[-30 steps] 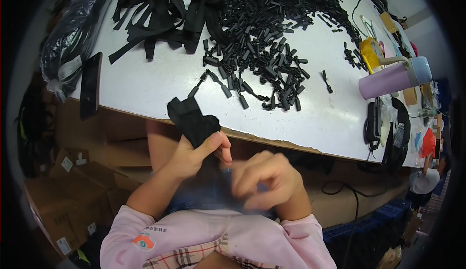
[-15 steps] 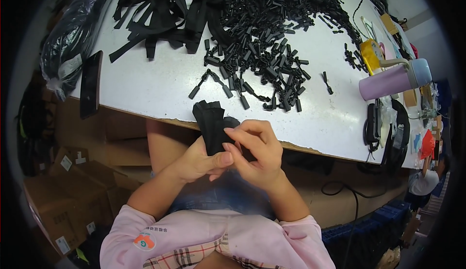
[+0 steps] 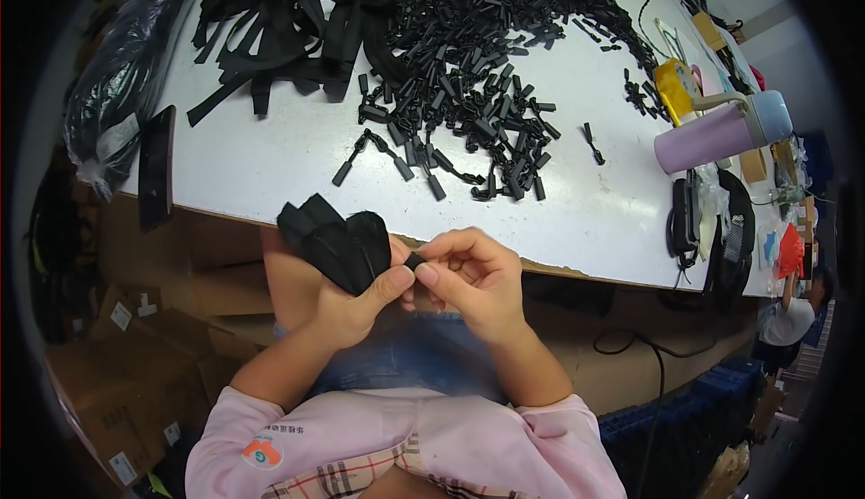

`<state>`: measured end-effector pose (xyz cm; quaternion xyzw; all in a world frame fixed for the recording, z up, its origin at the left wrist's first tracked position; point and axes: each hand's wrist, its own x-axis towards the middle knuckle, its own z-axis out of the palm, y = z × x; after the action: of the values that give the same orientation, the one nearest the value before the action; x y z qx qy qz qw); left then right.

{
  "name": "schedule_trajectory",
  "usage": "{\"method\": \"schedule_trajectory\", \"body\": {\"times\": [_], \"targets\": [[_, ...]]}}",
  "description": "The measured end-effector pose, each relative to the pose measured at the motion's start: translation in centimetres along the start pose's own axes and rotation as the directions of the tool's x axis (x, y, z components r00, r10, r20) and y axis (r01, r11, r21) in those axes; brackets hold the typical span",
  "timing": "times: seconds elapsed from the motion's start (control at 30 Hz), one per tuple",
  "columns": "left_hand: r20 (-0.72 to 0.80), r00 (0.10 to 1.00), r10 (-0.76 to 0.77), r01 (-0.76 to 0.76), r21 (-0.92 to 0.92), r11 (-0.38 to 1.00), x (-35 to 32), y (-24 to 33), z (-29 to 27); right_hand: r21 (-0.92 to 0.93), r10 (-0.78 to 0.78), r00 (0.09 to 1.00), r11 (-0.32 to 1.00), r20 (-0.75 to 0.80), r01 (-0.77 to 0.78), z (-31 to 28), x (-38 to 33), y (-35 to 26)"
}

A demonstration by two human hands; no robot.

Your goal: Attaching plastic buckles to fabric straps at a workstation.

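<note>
Black fabric strips (image 3: 333,245), folded in a fanned bunch, are gripped in my left hand (image 3: 356,308) just off the table's front edge. Its thumb presses across their lower part. My right hand (image 3: 482,283) pinches a small black end (image 3: 415,261) between thumb and forefinger, close to the left fingertips; whether that end belongs to the same strips I cannot tell. On the white table (image 3: 279,170) beyond the hands lies a large heap of small black zipper pulls (image 3: 487,112). More black strips (image 3: 306,40) lie piled at the far left.
A black phone (image 3: 157,170) and a plastic-wrapped black bundle (image 3: 126,76) lie at the table's left edge. A lilac bottle (image 3: 707,139), a yellow item (image 3: 674,89) and a black strap (image 3: 734,229) are at the right. Cardboard boxes (image 3: 135,391) stand on the floor at left.
The strips in my left hand have tilted left and fanned out. My right thumb and forefinger now pinch a small black end. The whole view has shifted slightly.
</note>
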<state>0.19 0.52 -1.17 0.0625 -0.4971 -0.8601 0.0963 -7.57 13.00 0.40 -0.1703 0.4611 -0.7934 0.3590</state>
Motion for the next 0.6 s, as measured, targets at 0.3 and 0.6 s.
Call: {"method": "schedule_trajectory", "body": {"times": [0.3,0.6], "targets": [[-0.036,0.983,0.178,-0.131,0.541,0.831,-0.3,0.3,0.2,-0.454,-0.183,0.982,0.871,0.05,0.186,-1.1,0.0,1.6],[-0.141,0.987,-0.078,0.082,0.022,0.996,0.3,-0.1,-0.2,-0.971,-0.569,0.801,0.014,0.187,0.237,-2.2,3.6,-1.4]]}}
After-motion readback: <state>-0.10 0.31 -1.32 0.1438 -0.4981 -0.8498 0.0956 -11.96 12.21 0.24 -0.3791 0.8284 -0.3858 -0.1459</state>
